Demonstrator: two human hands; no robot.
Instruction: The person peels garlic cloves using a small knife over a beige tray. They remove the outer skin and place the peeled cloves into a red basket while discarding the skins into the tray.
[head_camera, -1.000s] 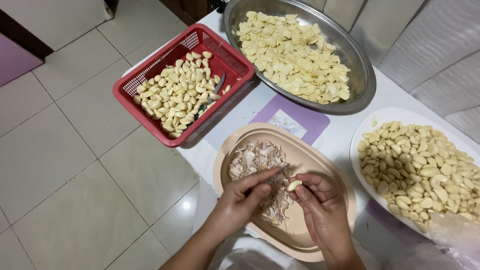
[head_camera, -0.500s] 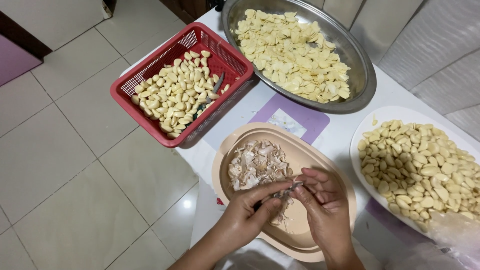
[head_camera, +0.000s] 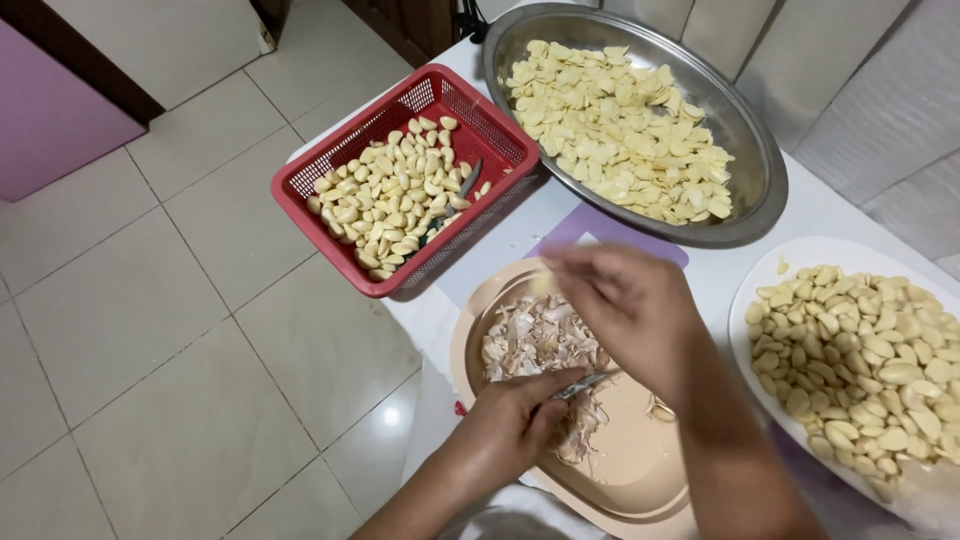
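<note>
My left hand (head_camera: 520, 415) is closed around a small knife (head_camera: 583, 383), blade pointing right, over a beige oval tray (head_camera: 640, 495) that holds a heap of garlic skins (head_camera: 530, 340). My right hand (head_camera: 630, 305) is lifted above the tray and blurred by motion. Its fingertips pinch a pale garlic clove (head_camera: 545, 280) at the tray's far edge, toward the red basket (head_camera: 300, 215) filled with peeled cloves (head_camera: 395, 195).
A large steel bowl (head_camera: 755, 150) of sliced garlic stands at the back. A white plate (head_camera: 745, 330) of garlic cloves lies on the right. A purple mat (head_camera: 580, 225) lies under the tray. Tiled floor (head_camera: 150, 350) is on the left, below the table edge.
My right hand has risen from the tray and swung up and left with a clove. My left hand stays over the tray with the knife.
</note>
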